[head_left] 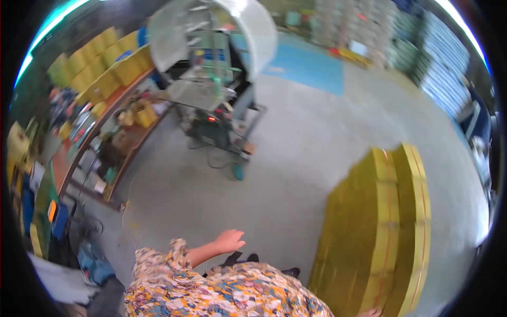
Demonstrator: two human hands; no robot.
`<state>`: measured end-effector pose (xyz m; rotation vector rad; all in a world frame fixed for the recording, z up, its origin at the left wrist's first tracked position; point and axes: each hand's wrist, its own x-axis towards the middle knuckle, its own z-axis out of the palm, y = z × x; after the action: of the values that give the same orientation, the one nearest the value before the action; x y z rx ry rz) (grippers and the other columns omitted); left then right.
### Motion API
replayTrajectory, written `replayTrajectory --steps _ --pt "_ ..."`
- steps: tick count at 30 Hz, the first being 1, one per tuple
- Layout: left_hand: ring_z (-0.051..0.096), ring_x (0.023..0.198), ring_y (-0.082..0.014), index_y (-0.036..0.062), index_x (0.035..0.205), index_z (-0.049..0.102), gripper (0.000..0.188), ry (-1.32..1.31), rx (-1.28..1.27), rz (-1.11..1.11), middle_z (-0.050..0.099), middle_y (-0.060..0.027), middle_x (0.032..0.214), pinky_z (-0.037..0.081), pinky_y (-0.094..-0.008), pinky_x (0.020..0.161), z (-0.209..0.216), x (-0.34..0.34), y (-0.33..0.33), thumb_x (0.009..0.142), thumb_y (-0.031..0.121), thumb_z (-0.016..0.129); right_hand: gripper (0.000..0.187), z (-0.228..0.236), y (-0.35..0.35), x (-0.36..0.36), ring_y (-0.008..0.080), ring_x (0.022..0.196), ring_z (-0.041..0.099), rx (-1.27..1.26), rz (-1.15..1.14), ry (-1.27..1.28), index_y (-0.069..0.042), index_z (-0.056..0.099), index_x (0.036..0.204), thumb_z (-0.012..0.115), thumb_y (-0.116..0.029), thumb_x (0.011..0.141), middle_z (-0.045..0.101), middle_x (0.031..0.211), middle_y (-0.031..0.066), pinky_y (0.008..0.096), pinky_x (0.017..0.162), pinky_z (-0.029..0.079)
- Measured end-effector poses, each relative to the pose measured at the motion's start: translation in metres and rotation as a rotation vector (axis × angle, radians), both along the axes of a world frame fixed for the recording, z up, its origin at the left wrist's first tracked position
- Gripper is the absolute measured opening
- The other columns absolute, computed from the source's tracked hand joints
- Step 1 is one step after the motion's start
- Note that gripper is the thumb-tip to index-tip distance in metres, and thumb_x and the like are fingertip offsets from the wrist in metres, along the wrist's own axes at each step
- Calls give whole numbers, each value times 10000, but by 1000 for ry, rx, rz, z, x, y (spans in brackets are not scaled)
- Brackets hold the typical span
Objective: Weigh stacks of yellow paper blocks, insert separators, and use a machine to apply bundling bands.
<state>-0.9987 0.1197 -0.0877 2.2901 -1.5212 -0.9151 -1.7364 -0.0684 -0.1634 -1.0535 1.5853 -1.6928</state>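
My left hand hangs in front of my body with its fingers loosely stretched and slightly apart, holding nothing. At the lower edge, only a small part of my right hand shows, at the foot of the near side of a tall stack of yellow cartons. Most of that hand is cut off, so its grip is hidden. The cartons stand in two neighbouring columns, with thin red lines running down their narrow faces. Whether my right hand presses on the stack or just rests beside it, I cannot tell.
Ahead stands a strapping-type machine with a curved pale arch, on a wheeled frame. A brown bench to the left carries more yellow cartons and clutter. Behind lie a blue floor patch and pale stacked bundles. Another person is partly visible lower left.
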Motion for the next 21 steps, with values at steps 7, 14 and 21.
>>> replayTrajectory --steps 7,14,21 --pt "583 1138 -365 7 1241 578 507 111 -163 429 616 -209 1228 466 -448 969 36 70 47 878 361 582 135 55 44 501 162 607 619 586 828 -148 6 618 973 516 20 886 621 771 86 244 560 510" --pt "525 1210 -366 11 1346 501 564 262 -294 366 556 -209 1313 420 -413 1030 71 160 56 905 355 580 158 68 -8 742 165 621 630 547 1378 3 5 624 956 475 7 903 647 799 94 269 566 522" --pt "500 1246 -375 35 1381 479 564 98 -212 948 520 -211 1366 419 -417 1030 54 286 151 928 359 567 175 69 22 964 190 651 655 649 1765 174 63 630 956 492 -18 884 662 802 133 293 576 536"
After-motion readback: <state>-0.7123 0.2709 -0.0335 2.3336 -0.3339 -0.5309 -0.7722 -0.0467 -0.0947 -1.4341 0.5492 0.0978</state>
